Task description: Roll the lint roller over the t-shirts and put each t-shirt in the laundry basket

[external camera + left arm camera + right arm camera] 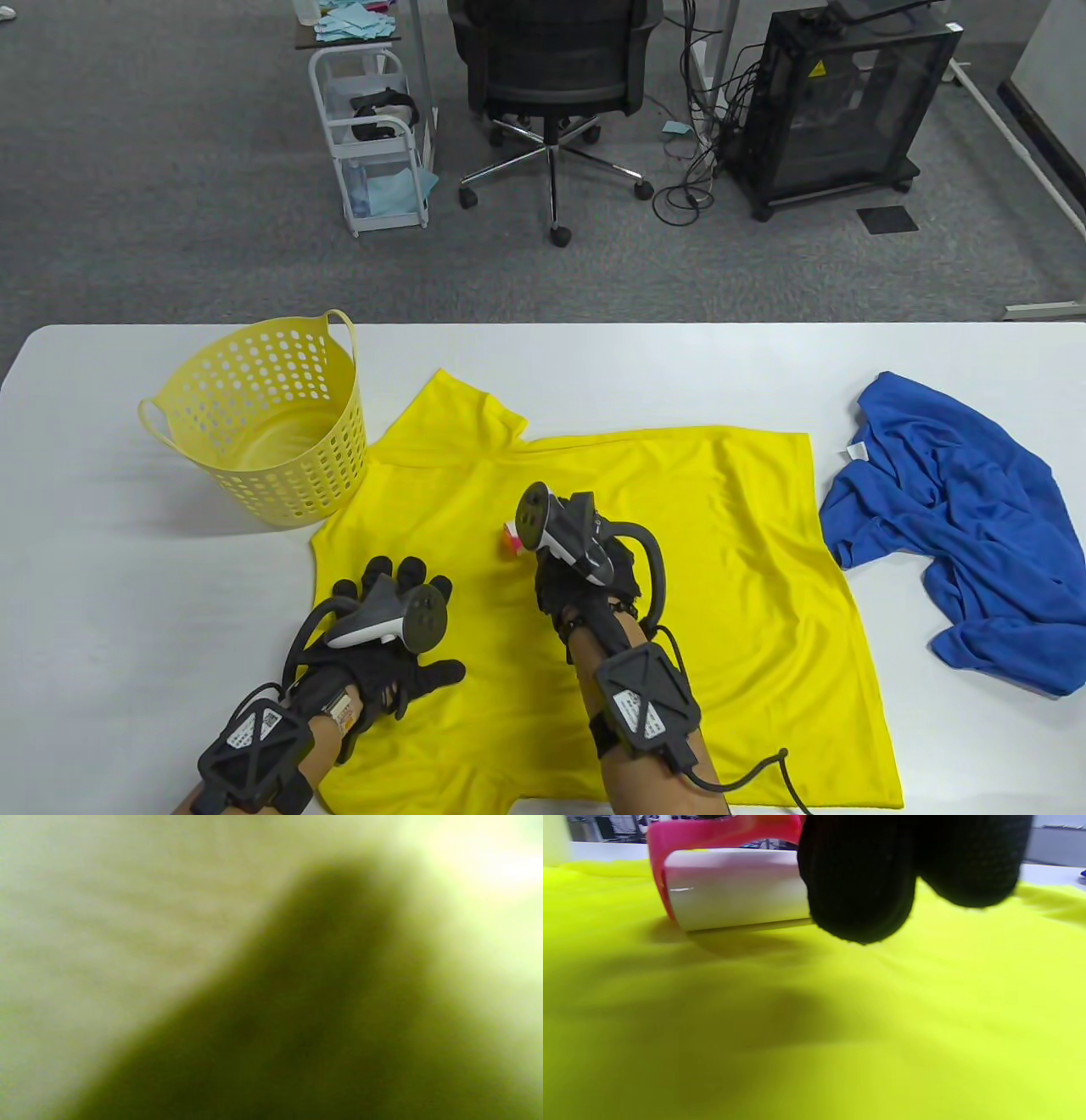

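A yellow t-shirt [696, 543] lies spread flat on the white table [102, 594]. My right hand [585, 569] grips a pink lint roller [512, 536] whose white roll [734, 887] rests on the shirt [840, 1018] near its middle; its gloved fingers [857, 878] curl round the handle. My left hand [390, 620] lies flat on the shirt's lower left with fingers spread, pressing the cloth down. A crumpled blue t-shirt [950, 526] lies at the right. The yellow laundry basket [263, 416] stands at the left with nothing in it. The left wrist view shows only a yellow blur.
Beyond the table's far edge are an office chair [551, 76], a white cart [373, 136] and a black cabinet [840, 102] on grey carpet. Bare table surface lies left of the yellow shirt and along the far edge.
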`<state>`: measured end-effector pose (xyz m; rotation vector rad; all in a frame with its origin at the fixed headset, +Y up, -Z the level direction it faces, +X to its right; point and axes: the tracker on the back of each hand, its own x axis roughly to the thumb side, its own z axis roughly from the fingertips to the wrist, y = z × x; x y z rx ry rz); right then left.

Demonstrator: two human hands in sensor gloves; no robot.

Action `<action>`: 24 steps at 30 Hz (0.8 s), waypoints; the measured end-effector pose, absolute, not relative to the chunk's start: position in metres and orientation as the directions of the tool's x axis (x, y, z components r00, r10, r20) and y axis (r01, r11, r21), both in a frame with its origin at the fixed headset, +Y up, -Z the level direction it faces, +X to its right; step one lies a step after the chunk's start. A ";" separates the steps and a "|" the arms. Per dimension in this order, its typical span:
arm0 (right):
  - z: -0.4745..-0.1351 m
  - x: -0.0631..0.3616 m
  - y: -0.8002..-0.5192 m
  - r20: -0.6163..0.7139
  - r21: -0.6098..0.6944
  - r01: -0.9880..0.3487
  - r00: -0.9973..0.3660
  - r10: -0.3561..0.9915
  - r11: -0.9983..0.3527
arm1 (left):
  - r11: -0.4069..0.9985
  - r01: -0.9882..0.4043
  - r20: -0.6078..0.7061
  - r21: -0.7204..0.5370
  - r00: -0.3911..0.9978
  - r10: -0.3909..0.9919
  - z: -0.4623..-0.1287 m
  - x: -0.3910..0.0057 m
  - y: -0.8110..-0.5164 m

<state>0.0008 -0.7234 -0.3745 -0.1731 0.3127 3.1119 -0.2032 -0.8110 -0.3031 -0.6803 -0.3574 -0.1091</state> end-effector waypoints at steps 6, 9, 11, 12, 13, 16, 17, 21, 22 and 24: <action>-0.398 -0.014 -0.729 -0.155 0.176 0.036 -0.986 -0.063 -0.984 | 0.771 0.213 0.358 -0.601 0.933 0.021 -0.303 -0.203 -0.812; -0.395 -0.020 -0.729 -0.142 0.186 0.039 -0.988 -0.066 -0.982 | 0.771 0.215 0.359 -0.599 0.933 0.018 -0.303 -0.203 -0.812; -0.387 -0.022 -0.727 -0.072 0.193 0.085 -0.992 -0.100 -0.977 | 0.770 0.214 0.359 -0.600 0.933 0.020 -0.303 -0.203 -0.812; -0.382 -0.022 -0.726 -0.042 0.186 0.118 -0.991 -0.128 -0.976 | 0.770 0.215 0.359 -0.601 0.933 0.019 -0.303 -0.203 -0.812; -0.371 -0.021 -0.724 0.004 0.174 0.177 -0.984 -0.179 -0.969 | 0.769 0.214 0.359 -0.602 0.933 0.020 -0.303 -0.203 -0.812; -0.345 -0.015 -0.722 0.086 0.185 0.223 -0.974 -0.211 -0.957 | 0.766 0.214 0.358 -0.606 0.933 0.022 -0.303 -0.203 -0.812; -0.333 -0.011 -0.721 0.111 0.189 0.210 -0.975 -0.191 -0.959 | 0.766 0.215 0.358 -0.606 0.934 0.021 -0.303 -0.203 -0.812; -0.294 0.002 -0.714 0.176 0.232 0.202 -0.971 -0.163 -0.952 | 0.766 0.216 0.357 -0.606 0.934 0.019 -0.303 -0.202 -0.812; -0.276 0.008 -0.711 0.203 0.236 0.215 -0.965 -0.168 -0.948 | 0.766 0.216 0.356 -0.606 0.934 0.018 -0.303 -0.202 -0.812; -0.255 0.014 -0.707 0.236 0.239 0.236 -0.955 -0.179 -0.942 | 0.766 0.215 0.356 -0.606 0.934 0.018 -0.303 -0.202 -0.812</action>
